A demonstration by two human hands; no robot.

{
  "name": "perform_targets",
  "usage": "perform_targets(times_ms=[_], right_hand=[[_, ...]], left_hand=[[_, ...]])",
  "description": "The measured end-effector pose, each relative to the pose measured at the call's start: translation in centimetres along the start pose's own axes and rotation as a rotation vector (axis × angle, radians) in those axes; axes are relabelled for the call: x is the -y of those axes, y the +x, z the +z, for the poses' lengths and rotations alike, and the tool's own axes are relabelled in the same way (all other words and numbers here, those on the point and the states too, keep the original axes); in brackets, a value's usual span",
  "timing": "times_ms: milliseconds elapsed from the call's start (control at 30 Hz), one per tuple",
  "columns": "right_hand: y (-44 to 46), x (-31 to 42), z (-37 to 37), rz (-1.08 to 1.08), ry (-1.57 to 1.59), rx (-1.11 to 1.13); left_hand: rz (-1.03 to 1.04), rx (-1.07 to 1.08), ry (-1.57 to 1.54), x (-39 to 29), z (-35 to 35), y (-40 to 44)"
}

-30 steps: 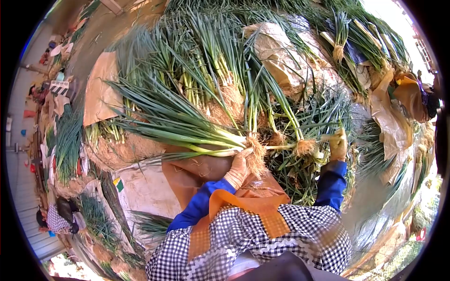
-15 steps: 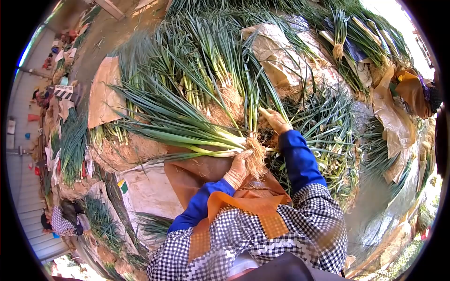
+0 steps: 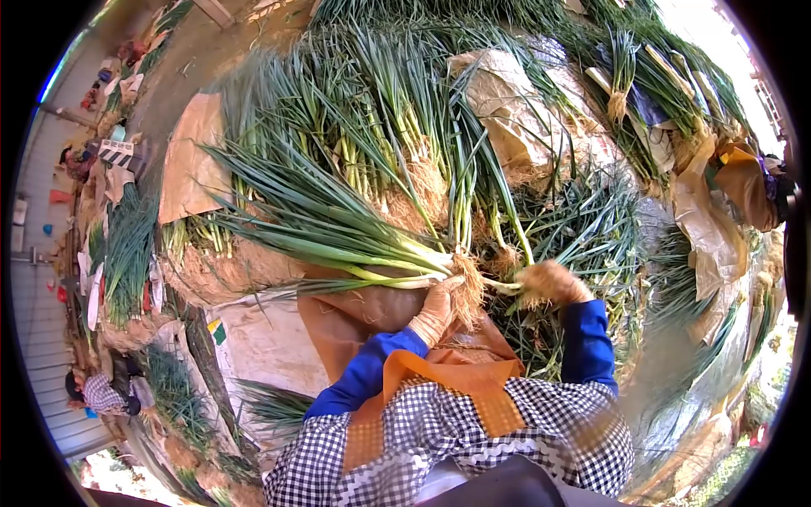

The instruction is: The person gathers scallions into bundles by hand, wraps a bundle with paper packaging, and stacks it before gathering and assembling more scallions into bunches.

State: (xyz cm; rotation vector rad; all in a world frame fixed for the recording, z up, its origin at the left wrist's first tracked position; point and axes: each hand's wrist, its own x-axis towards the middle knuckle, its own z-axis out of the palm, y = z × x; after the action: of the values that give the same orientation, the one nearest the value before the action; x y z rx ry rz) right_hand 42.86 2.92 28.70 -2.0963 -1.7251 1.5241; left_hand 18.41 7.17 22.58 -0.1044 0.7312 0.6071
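Note:
My left hand is closed around the root end of a bunch of green onions, whose long leaves fan out to the upper left. Pale stringy roots hang beside my thumb. My right hand is to the right of those roots, near the base of a green onion with leaves reaching upward. Motion blurs its fingers, so what it grips cannot be made out. Just above my hands, more green onion stems lie with their roots toward me. A brown cloth spreads beneath my left hand.
Large heaps of green onions lie ahead. Loose leaves and trimmings cover the ground at right. A crumpled tan sheet rests among the heaps, and a white sack lies at left. Another person is at the far left.
My right hand went from the far right in to the stems above my left hand, then back down to the right. My left hand has kept its hold on the bunch.

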Motion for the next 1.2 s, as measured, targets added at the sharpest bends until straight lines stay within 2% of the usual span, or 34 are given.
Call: perform_targets(times_ms=[33,67,100,133,167,200,233,267,300,400,433,533,567,600,633,667,700,733,767,800,833,867,900,933,967,1000,1067,1100,1133,1167,1200], right_hand=[[1.7,-3.0,-0.8,0.03,-0.343,-0.121],[1.9,-1.6,-2.3,0.386,-0.518,-0.306],[2.4,0.3,-3.2,0.191,-0.429,-0.628],[4.5,2.9,-3.6,0.161,-0.246,-0.593],[7.4,4.1,-2.7,-0.061,-0.211,-0.692],[8.8,7.5,-2.9,0.014,-0.283,-0.505],[11.0,9.3,-2.4,0.002,-0.441,-0.452],[11.7,12.1,-2.6,0.09,-0.557,-0.3],[13.9,11.8,-1.7,0.015,-0.689,-0.24],[19.5,8.5,2.4,-0.082,-0.944,-0.369],[19.0,8.4,3.1,-0.014,-0.981,-0.446],[12.5,9.1,0.6,-0.247,-0.887,-0.365],[11.4,9.3,0.4,-0.155,-0.745,-0.233],[9.4,9.8,0.6,-0.175,-0.61,-0.119],[7.4,7.6,1.0,-0.382,-0.394,-0.238],[4.9,6.8,1.0,-0.375,-0.229,-0.331],[1.5,6.9,-0.4,-0.292,0.173,-0.219],[-0.2,5.5,-0.1,-0.236,0.418,-0.286],[-3.5,5.9,-1.5,-0.139,0.647,-0.193],[-5.7,5.2,-2.2,-0.193,0.677,-0.252],[-6.3,1.7,-2.0,-0.257,0.801,-0.268],[-7.8,2.6,-3.0,-0.194,1.094,-0.319],[-8.5,0.8,-3.8,-0.235,0.911,-0.465],[-8.4,-1.3,-4.9,-0.078,0.685,-0.645],[-7.6,-2.1,-6.1,0.033,0.711,-0.696],[-4.7,-7.1,-5.9,0.306,0.347,-0.772],[-2.2,-7.1,-4.7,0.407,-0.302,-0.839],[2.0,-8.6,-3.2,0.075,-0.409,-0.936],[3.2,-4.3,-2.9,0.078,-0.272,-0.796],[4.4,0.5,-2.7,0.098,-0.136,-0.662],[7.4,1.0,-1.5,-0.075,-0.243,-0.745]], left_hand=[[0.038,0.005,0.051,0.2,-0.2,0.2],[0.076,0.012,0.106,0.4,-0.3,0.3],[0.068,0.004,0.144,0.7,-0.4,0.3],[0.071,0.0,0.184,0.7,-0.2,0.4],[0.067,0.005,0.242,0.7,-0.2,0.3],[0.063,0.006,0.302,0.7,-0.3,0.0],[0.063,0.037,0.343,0.7,-0.1,-0.1],[0.063,0.068,0.383,0.9,0.1,-0.1],[0.106,0.073,0.391,1.3,0.0,0.1],[0.152,0.085,0.413,1.9,-0.8,0.8],[0.152,0.095,0.427,2.1,-1.1,0.9],[0.173,0.094,0.491,2.3,-1.2,1.1],[0.114,0.065,0.485,1.7,0.5,-0.2],[0.109,0.064,0.483,1.7,0.6,-0.5],[0.159,0.094,0.513,1.6,0.6,-0.7],[0.212,0.125,0.541,1.6,0.7,-0.7],[0.206,0.109,0.563,1.6,1.0,-0.9],[0.203,0.11,0.564,1.3,0.3,-0.1],[0.127,0.142,0.506,1.1,-1.0,1.1],[0.05,0.173,0.444,1.2,-1.7,1.7],[0.126,0.13,0.328,1.3,-1.0,1.6],[0.058,0.043,0.299,1.0,-0.5,1.0],[0.092,0.052,0.328,1.2,-1.1,1.5],[0.126,0.064,0.362,1.4,-1.7,1.9],[0.123,0.07,0.368,1.3,-1.6,1.7],[0.105,0.043,0.378,1.2,-1.2,1.3],[0.096,0.03,0.382,0.8,0.4,0.1],[0.128,0.077,0.392,1.1,-1.0,1.5],[0.158,0.114,0.399,1.6,-2.8,2.7],[0.187,0.059,0.458,1.2,-1.0,1.0],[0.182,0.069,0.469,0.9,0.2,-0.1]])
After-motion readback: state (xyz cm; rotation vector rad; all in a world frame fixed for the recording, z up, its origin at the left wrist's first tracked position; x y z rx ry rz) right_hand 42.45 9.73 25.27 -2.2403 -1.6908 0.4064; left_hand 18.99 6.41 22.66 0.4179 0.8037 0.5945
